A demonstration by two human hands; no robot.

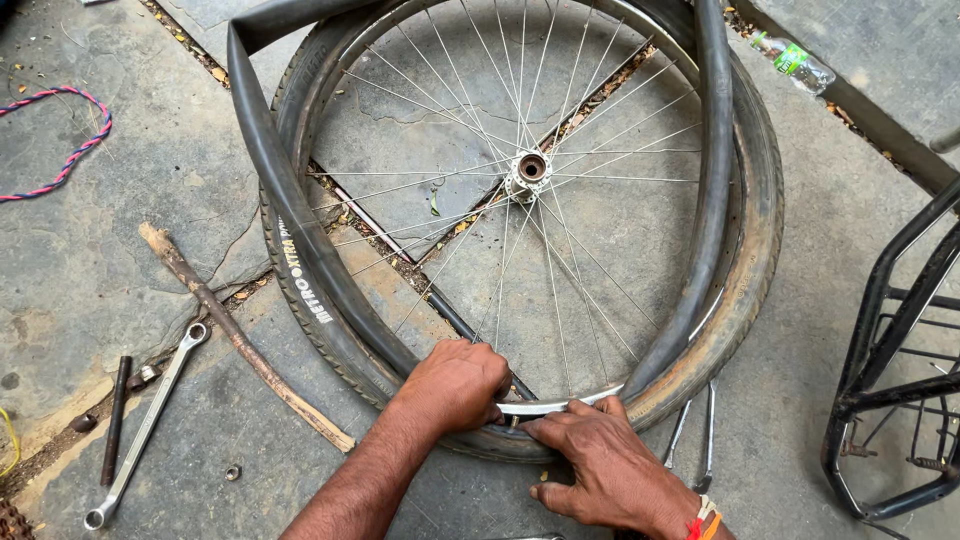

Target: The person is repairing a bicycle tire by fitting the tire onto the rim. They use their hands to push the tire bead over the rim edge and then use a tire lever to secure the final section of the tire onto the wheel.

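A spoked bicycle wheel (530,168) lies flat on the stone floor with a worn tyre (760,250) around its rim. A black inner tube (270,170) is pulled loose and loops over the rim and tyre. My left hand (455,385) is curled over the near edge of the tyre where the tube meets the rim, its fingers tucked inside. My right hand (605,465) lies just to the right with fingers spread. Its thumb lies along the rim and its index fingertip presses at the rim beside my left hand. What the fingertips touch is hidden.
A long ring spanner (150,420), a short rusty bar (115,420), a rusty rod (240,345) and a small nut (232,472) lie to the left. Two thin metal tools (695,440) poke out under the tyre. A black metal frame (900,380) stands at right, a plastic bottle (795,60) beyond.
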